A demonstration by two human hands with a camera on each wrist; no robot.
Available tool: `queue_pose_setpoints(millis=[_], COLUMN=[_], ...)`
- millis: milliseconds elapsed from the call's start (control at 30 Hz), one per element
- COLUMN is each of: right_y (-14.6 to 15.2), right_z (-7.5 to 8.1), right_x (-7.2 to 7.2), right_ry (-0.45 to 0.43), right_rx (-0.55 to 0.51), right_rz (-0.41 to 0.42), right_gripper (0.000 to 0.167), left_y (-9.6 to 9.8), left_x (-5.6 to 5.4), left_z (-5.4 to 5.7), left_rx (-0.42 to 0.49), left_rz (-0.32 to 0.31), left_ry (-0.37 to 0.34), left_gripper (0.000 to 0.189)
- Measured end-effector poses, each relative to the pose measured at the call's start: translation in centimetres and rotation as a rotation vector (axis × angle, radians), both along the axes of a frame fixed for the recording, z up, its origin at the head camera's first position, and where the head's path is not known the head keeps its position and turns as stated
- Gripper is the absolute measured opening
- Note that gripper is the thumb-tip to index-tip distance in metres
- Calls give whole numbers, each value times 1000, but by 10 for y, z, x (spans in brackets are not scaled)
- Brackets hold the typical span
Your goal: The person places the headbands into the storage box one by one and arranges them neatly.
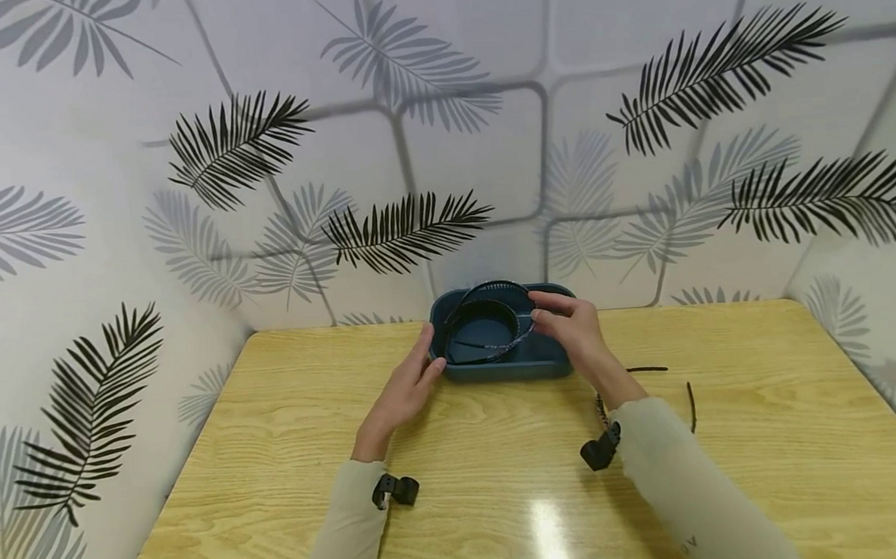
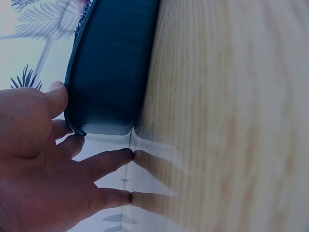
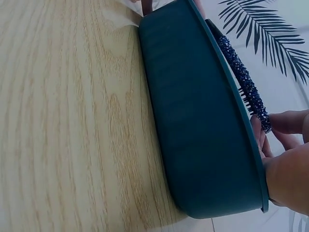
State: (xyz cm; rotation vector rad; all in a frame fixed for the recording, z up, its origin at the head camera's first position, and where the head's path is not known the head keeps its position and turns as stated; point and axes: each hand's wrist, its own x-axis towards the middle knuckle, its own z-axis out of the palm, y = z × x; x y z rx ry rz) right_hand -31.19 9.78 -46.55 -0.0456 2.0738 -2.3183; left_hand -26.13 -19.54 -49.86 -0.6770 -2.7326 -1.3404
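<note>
A dark teal plastic bin (image 1: 508, 372) with rounded ends sits against the wall at the table's back edge. My right hand (image 1: 574, 328) reaches over its right part and pinches a glittery dark headband (image 3: 244, 77) between thumb and fingers. The headband has inner teeth and stands tilted above the rim. A wider black band (image 1: 500, 307) curves inside the bin, partly behind the headband. At the bin's left end, my left hand (image 1: 408, 385) touches the rim with its thumb and steadies the side with extended fingers; two fingertips meet the tabletop in the left wrist view.
Thin dark strips (image 1: 647, 369) lie on the wooden table (image 1: 310, 377) right of the bin, beside and partly under the right forearm. A glittery piece (image 1: 600, 410) shows by that wrist. A leaf-patterned wall (image 1: 488, 161) rises directly behind.
</note>
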Motion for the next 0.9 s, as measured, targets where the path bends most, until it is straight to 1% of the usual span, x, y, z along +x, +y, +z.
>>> queue_pose_setpoints(millis=[167, 300, 533, 767, 900], right_y=[-5, -8, -11, -14, -16], right_z=[-2, -4, -6, -6, -6], right_x=[-7, -12, -13, -15, -17], right_ry=[-14, -31, -55, -73, -86], right_rx=[36, 60, 95, 129, 140], right_rz=[6, 24, 30, 22, 33], right_gripper=[39, 39, 37, 35, 35], left_y=[0, -1, 0, 0, 0], left_x=[-1, 0, -1, -1, 0], left_z=[-1, -1, -2, -1, 0], left_rx=[9, 8, 0, 7, 7], left_rz=[5, 7, 9, 5, 5], left_ry=[17, 3, -9, -12, -11], left_gripper=[64, 64, 64, 64, 64])
